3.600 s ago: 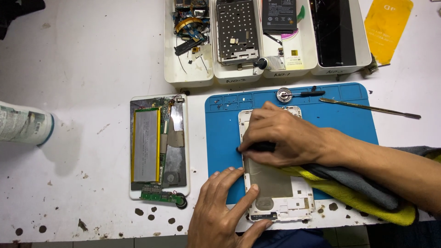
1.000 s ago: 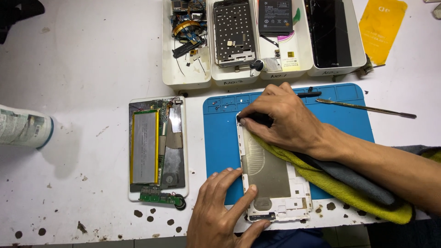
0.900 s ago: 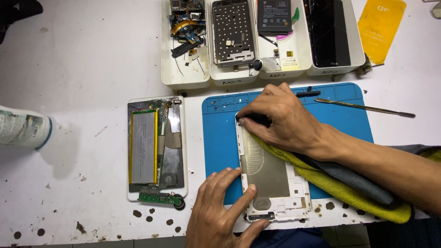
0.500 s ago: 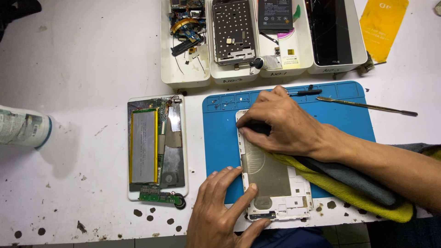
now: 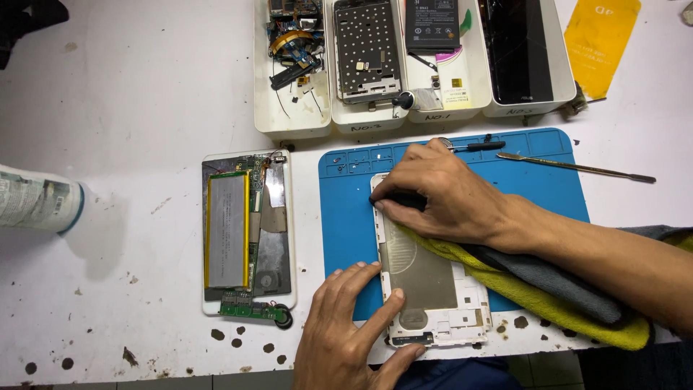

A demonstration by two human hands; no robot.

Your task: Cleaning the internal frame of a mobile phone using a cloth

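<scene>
While the white tablet frame (image 5: 433, 289) lies flat on the blue silicone mat (image 5: 346, 217), near the table's front edge, I've got both hands on it; my left hand (image 5: 354, 325) rests at its lower-left corner, fingers spread and loose, thumb along the bottom edge, pressing rather than pinching; my right hand (image 5: 440, 191) is curled tight over a small dark tool (image 5: 397, 200) at the frame's top-left edge; what kind of tool I can't tell, most of it is hidden by my fingers. Frame is white plastic w/ a dull grey metal plate in the middle, rectangular, rounded corners. Under my right forearm lies 1 cloth (image 5: 548, 296), yellow w/ a grey side, soft and bunched, draped across the mat's right part and touching the frame. Mat is smooth, w/ small moulded pockets along its top; a thin metal spudger (image 5: 577, 167) lies on its top-right corner and a black-handled screwdriver (image 5: 476, 146) just left of that. Left of the mat, 1 opened tablet (image 5: 249, 235), w/ a flat silver battery and green circuit boards showing. Behind the mat, 4 white plastic trays (image 5: 289, 123) in a row, holding loose parts, a perforated metal frame, a dark battery, a black glass screen. Far right, 1 yellow sheet (image 5: 603, 43); far left, 1 white bottle (image 5: 36, 206) on its side; table (image 5: 130, 94) is white, scuffed, spotted dark.
</scene>
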